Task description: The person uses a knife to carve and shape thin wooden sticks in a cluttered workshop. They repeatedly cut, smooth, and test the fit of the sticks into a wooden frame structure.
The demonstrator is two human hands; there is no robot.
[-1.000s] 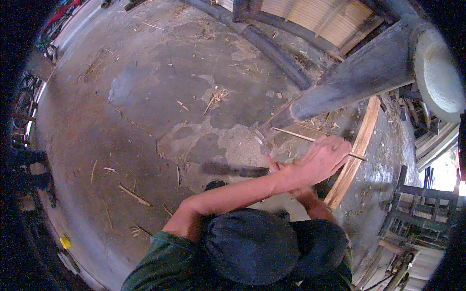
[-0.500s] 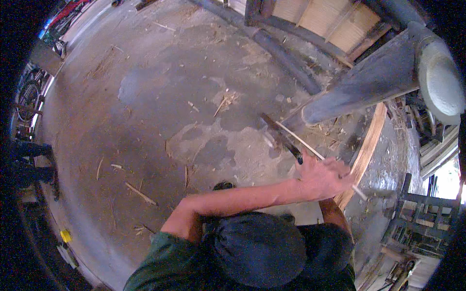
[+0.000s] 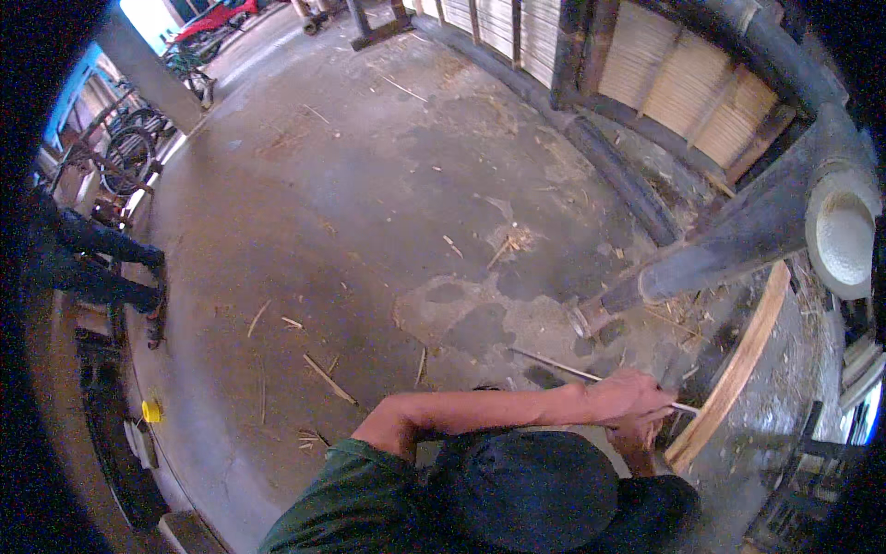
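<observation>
My left arm, in a green sleeve, bends across to the right. Its hand, my left hand (image 3: 635, 395), is closed around a thin pale strip (image 3: 563, 367), perhaps wood or bamboo. The strip's far end points left over the floor, and a short pale end shows right of the fingers. My right hand (image 3: 637, 434) is just below, mostly covered by the left; its fingers are hidden. A dark blade beside the strip shows earlier but cannot be told apart here. Right of both hands lies a long light-brown plank (image 3: 738, 379). A dark cap (image 3: 521, 489) covers the lower middle.
A thick grey post (image 3: 729, 254) with a round pale end slants in from the right. Wood scraps (image 3: 329, 379) and shavings (image 3: 517, 242) litter the concrete floor. Someone's dark-clothed legs (image 3: 101, 263) are at the left, near a bicycle (image 3: 129, 157) and a yellow object (image 3: 151, 411).
The view has shifted, moving the floor and post right and down in the picture. The strip lies flatter, and the dark blade beside it no longer shows clearly.
</observation>
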